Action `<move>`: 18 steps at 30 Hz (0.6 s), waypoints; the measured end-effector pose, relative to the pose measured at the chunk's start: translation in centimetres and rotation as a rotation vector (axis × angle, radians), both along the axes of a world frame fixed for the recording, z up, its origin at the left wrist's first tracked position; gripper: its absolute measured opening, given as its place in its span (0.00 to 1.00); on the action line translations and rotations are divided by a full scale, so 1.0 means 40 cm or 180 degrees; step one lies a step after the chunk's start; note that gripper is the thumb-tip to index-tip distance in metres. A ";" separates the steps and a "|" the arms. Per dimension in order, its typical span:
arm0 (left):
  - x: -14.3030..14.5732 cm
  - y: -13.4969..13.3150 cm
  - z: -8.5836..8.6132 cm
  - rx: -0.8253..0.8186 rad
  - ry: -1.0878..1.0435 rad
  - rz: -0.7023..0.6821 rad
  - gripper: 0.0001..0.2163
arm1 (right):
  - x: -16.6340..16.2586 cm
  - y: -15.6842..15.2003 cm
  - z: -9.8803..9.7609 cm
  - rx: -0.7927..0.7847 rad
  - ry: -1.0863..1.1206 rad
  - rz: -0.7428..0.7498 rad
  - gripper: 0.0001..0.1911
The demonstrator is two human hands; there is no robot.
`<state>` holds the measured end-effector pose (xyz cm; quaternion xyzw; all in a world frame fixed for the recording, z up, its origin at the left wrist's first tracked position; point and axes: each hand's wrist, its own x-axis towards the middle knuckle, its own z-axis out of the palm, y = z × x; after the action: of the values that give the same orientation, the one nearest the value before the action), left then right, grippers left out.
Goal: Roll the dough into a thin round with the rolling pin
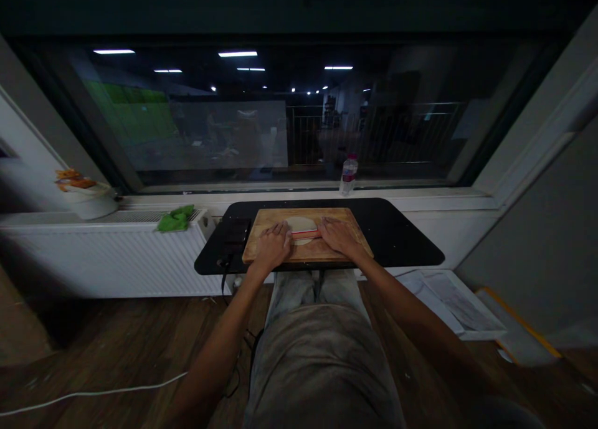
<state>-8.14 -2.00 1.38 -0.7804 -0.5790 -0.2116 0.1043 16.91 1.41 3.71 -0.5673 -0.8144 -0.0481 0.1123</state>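
Observation:
A flat round of pale dough (301, 223) lies on a wooden board (258, 221). Across the dough runs a slim orange-red rolling pin (306, 234) with a white streak along it. My left hand (274, 243) covers the pin's left end, fingers bent over it. At the other end, my right hand (338, 234) grips the pin in the same way. Both ends of the pin are hidden under my hands. Some dough shows above and below the pin.
The board rests on a black table (406, 242). A dark flat device (237, 231) and a cable are at its left. Behind stands a water bottle (348, 175) on the sill. A green cloth (176, 218) and a white pot (88, 200) sit on the radiator (116, 254).

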 end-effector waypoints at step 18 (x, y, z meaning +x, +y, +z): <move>-0.020 -0.040 -0.021 0.0094 -0.0186 -0.0324 0.22 | -0.006 -0.111 0.002 0.0309 -0.0029 -0.0201 0.34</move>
<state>-8.96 -3.61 0.54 -0.8008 -0.5382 -0.2478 0.0879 16.66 -3.05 3.81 -0.5863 -0.7934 -0.0937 0.1344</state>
